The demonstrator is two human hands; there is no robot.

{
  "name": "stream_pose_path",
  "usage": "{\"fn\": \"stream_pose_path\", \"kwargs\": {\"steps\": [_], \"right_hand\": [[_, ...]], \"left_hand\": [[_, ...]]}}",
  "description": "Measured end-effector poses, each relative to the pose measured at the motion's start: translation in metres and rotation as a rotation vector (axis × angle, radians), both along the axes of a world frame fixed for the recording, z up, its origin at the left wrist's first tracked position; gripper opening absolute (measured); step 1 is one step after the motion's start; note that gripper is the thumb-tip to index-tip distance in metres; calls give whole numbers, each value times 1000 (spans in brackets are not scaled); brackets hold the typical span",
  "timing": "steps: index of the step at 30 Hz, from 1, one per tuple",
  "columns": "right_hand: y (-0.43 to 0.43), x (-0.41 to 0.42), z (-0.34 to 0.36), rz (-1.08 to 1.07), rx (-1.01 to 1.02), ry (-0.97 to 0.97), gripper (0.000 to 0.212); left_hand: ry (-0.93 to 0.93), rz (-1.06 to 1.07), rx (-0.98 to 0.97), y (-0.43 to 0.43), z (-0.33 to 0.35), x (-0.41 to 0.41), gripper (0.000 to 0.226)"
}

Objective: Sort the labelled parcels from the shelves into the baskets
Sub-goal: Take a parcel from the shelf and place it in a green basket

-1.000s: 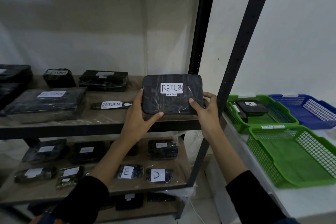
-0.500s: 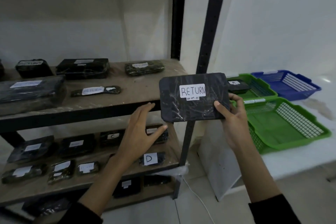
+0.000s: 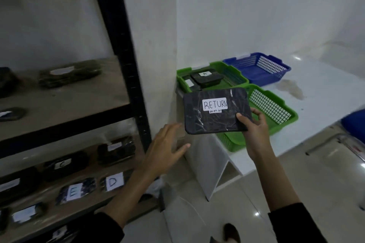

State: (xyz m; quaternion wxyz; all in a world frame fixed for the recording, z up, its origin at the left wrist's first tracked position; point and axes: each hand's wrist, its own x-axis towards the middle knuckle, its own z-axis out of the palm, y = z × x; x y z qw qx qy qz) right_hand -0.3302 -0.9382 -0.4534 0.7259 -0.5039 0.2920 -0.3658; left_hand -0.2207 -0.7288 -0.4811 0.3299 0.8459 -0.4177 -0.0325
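beside the black shelf rack [image 3: 124, 61] and in front of the near green basket [image 3: 232, 142] on the white table [image 3: 325, 92], the black return parcel [image 3: 215, 112] is up in the air, its lower right corner gripped by the right hand [image 3: 254, 130], while the left hand [image 3: 166, 152] is empty with fingers spread.

Dim, cool indoor light, motion blur on shelves [image 3: 65, 104], glare spots on floor [image 3: 256, 213], wide-angle edge bending

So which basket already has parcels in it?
The far green basket, by the wall: it holds the black parcel labelled A. The near green basket and the blue basket show none.
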Motion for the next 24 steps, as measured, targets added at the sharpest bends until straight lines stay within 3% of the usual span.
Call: {"fn": "stream_pose_path", "kwargs": {"steps": [12,24], "right_hand": [[-238,62,-21,28,21,246,35],[-316,210,-48,117,-83,537,35]], "left_hand": [[113,249,221,-219,-31,49,69],[117,438,548,-289,-45,113,85]]}}
